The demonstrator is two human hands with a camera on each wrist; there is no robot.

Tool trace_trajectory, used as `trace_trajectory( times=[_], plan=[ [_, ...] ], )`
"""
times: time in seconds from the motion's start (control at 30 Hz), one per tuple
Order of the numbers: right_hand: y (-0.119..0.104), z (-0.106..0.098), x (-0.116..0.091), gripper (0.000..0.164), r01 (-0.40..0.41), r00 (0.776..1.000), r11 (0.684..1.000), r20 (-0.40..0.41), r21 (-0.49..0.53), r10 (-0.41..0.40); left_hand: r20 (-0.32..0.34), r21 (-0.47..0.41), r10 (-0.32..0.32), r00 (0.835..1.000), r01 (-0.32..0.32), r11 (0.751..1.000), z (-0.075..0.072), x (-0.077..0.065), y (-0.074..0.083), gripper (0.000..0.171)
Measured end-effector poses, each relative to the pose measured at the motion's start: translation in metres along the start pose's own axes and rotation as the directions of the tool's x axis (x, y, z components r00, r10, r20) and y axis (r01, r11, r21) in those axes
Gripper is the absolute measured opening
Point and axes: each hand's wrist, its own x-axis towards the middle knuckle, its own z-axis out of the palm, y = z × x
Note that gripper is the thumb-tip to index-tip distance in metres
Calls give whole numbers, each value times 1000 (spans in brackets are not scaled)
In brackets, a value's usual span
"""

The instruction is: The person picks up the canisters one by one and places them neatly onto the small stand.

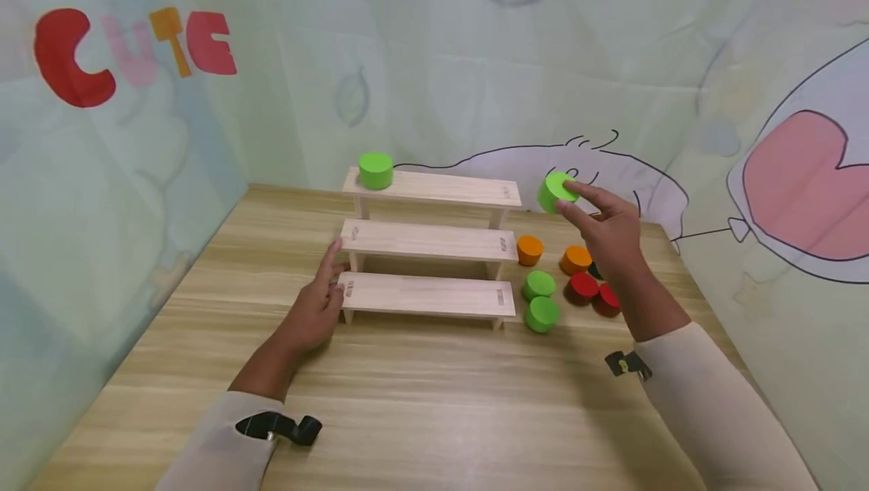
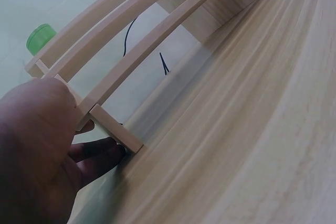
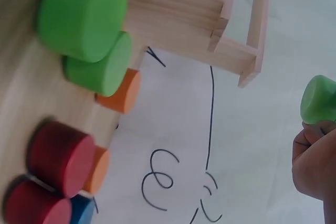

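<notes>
A three-tier wooden step stand (image 1: 428,240) stands on the table, with one green cylindrical block (image 1: 376,171) at the left of its top step. My left hand (image 1: 315,310) touches the stand's left end, its fingers lying along the side beside the lower two steps; in the left wrist view its fingertips (image 2: 107,150) are right at the bottom leg. To the right of the top step, my right hand (image 1: 611,231) pinches another green cylindrical block (image 1: 555,193) between thumb and fingers, raised above the table.
Right of the stand lie two green blocks (image 1: 541,314), two orange blocks (image 1: 530,250), two red blocks (image 1: 581,289) and a blue block (image 3: 82,209), partly hidden. A printed cloth (image 1: 434,61) hangs behind the wooden table (image 1: 434,400).
</notes>
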Motion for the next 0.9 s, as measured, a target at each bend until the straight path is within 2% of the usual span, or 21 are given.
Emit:
trace_trajectory(
  times=[0.17, 0.33, 0.47, 0.6, 0.9],
  plan=[
    [-10, 16, 20, 41, 86, 995, 996, 58, 32, -87, -6, 9, -18, 1000, 18, 1000, 0, 1, 0, 76],
    [-21, 33, 38, 39, 118, 988, 983, 82, 138, -130, 2, -6, -18, 1000, 18, 1000, 1, 2, 2, 76],
    [-27, 44, 49, 39, 131, 981, 974, 118, 184, -154, 8, -15, -10, 1000, 10, 1000, 3, 2, 2, 77],
    [-29, 56, 63, 41, 155, 968, 972, 170, 177, -186, 9, -16, -6, 1000, 6, 1000, 4, 3, 2, 76],
    [-34, 88, 85, 42, 197, 939, 977, 272, 83, -212, 5, -14, -19, 1000, 19, 1000, 3, 2, 2, 76]
  ],
)
